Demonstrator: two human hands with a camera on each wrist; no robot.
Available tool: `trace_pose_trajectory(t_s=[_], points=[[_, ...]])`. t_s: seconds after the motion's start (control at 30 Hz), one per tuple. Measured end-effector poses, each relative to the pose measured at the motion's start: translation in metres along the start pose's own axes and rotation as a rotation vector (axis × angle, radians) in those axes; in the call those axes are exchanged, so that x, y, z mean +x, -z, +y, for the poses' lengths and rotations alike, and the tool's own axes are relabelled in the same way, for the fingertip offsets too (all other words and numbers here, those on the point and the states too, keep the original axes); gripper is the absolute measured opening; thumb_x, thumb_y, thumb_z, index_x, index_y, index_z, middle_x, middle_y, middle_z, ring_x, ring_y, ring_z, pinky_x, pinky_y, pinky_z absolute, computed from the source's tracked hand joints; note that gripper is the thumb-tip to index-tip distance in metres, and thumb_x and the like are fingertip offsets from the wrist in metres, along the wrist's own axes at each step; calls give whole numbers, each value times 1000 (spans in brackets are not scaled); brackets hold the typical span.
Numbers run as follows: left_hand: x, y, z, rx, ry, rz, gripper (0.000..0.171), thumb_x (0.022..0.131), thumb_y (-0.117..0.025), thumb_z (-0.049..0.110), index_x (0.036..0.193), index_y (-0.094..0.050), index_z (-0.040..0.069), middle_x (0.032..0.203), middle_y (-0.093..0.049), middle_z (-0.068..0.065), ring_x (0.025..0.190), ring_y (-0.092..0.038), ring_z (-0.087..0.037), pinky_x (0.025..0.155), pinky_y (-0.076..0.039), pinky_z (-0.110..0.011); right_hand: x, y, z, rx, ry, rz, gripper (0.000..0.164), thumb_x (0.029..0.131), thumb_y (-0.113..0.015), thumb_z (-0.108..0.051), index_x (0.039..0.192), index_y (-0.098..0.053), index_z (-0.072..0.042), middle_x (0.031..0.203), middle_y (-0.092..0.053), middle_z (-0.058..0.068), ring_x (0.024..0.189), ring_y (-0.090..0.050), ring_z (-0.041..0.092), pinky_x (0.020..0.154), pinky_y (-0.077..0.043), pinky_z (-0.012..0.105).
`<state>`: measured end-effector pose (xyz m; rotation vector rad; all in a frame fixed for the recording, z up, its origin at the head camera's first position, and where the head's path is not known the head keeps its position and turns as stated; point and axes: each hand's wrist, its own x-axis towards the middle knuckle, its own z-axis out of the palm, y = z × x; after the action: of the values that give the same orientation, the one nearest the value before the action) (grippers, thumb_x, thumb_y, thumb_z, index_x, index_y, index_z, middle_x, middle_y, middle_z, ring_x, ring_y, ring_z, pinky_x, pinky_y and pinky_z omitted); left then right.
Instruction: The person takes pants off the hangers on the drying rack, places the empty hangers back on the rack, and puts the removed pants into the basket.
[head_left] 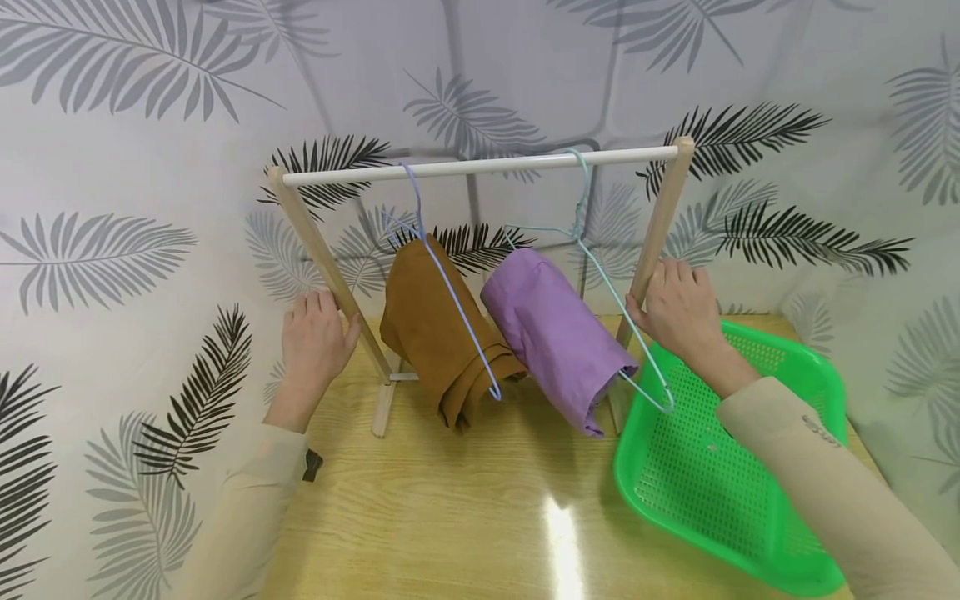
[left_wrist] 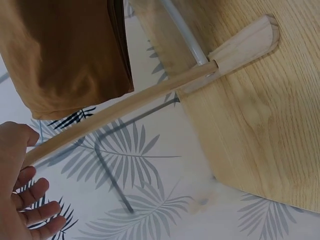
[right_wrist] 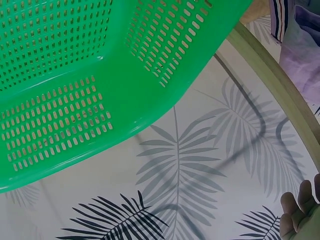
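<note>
A wooden clothes rack (head_left: 480, 167) with a white top bar stands on the table. My left hand (head_left: 313, 337) holds its left post, thumb on one side and fingers on the other; the left wrist view shows this hand (left_wrist: 25, 187) loosely around the post (left_wrist: 115, 111). My right hand (head_left: 678, 308) grips the right post (head_left: 663, 208), thumb against it. Between the posts, a brown folded garment (head_left: 435, 325) hangs on a purple hanger (head_left: 457, 300). A purple folded garment (head_left: 555, 333) hangs on a light-blue hanger (head_left: 611, 287). Only the right fingertips (right_wrist: 300, 205) show in the right wrist view.
A green perforated basket (head_left: 705, 467) sits on the table at the right, under my right forearm. A small black object (head_left: 312, 465) lies beside my left sleeve. Leaf-patterned cloth (head_left: 150, 242) covers the wall behind the wooden table (head_left: 420, 517).
</note>
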<state>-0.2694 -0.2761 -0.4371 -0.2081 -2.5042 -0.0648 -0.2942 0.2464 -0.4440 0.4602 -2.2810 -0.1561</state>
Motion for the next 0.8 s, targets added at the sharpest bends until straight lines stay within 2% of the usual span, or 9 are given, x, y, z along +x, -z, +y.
trace_pose_trajectory(t_s=[0.17, 0.33, 0.5, 0.6, 0.7, 0.8], points=[[-2, 7, 5, -23, 50, -59, 43, 98, -67, 33, 106, -58, -8, 98, -62, -28, 93, -60, -48, 72, -52, -57, 1, 1, 0, -3, -5, -17, 48, 92, -71, -38, 83, -55, 6, 80, -58, 22, 70, -57, 40, 60, -42, 45], [-4, 21, 14, -31, 82, -71, 51, 98, -69, 35, 114, -60, -13, 102, -64, -31, 100, -61, -51, 74, -54, -60, 2, 2, 0, -4, -11, -38, 47, 93, -71, -37, 83, -56, 6, 80, -58, 21, 70, -56, 40, 61, -42, 45], [-8, 36, 28, -28, 84, -82, 51, 98, -69, 38, 114, -64, -10, 105, -67, -32, 98, -62, -51, 75, -54, -60, 2, 2, -1, 1, -20, -55, 47, 93, -71, -37, 83, -56, 7, 80, -57, 21, 71, -54, 39, 62, -42, 46], [-9, 43, 37, -33, 48, -58, 50, 97, -70, 38, 113, -66, -9, 106, -69, -31, 99, -63, -51, 83, -54, -59, 2, 1, -1, 7, -23, -58, 47, 93, -70, -37, 84, -56, 7, 80, -57, 21, 71, -54, 40, 62, -42, 46], [-8, 51, 48, -50, 7, -2, 49, 96, -72, 38, 112, -66, -8, 105, -71, -29, 98, -65, -49, 90, -52, -57, 2, 1, -1, 9, -22, -58, 47, 93, -70, -38, 84, -56, 7, 80, -57, 21, 71, -55, 40, 62, -42, 46], [-7, 61, 62, -62, -28, 50, 47, 95, -73, 39, 111, -67, -5, 104, -73, -26, 97, -66, -48, 90, -51, -56, 1, 0, -1, 3, -18, -48, 47, 92, -72, -37, 84, -56, 7, 80, -57, 21, 71, -56, 40, 61, -42, 46]])
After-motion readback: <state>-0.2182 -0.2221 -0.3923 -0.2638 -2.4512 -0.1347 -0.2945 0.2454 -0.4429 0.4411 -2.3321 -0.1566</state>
